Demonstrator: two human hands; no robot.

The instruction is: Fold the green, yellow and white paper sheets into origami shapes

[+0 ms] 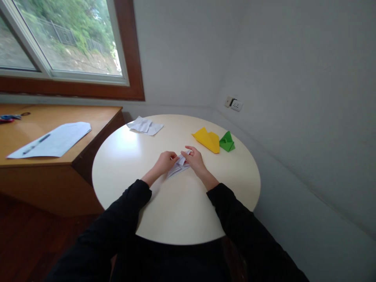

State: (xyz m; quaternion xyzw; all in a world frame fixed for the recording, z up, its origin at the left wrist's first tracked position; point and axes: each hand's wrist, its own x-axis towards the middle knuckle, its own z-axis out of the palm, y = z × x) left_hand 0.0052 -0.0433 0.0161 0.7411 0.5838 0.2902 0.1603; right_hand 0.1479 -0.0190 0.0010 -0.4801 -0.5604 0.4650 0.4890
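A piece of folded white paper (177, 169) is between my two hands, low over the middle of the round table (176, 211). My left hand (165, 161) pinches its upper left part, thumb and fingers pressed together. From the other side, my right hand (195, 158) grips the upper right part, the thumb on top and the fingers bent behind. Several creases and a small raised flap show on the paper. My fingers hide part of its upper edge.
Right of centre lie a yellow folded paper (207, 140) and a green folded paper (227, 142). Crumpled white sheets (145, 125) rest at the back left. On the wooden desk (100, 113) are a white sheet (64, 135), a pen (37, 144) and scissors (10, 117). A wall stands to the right.
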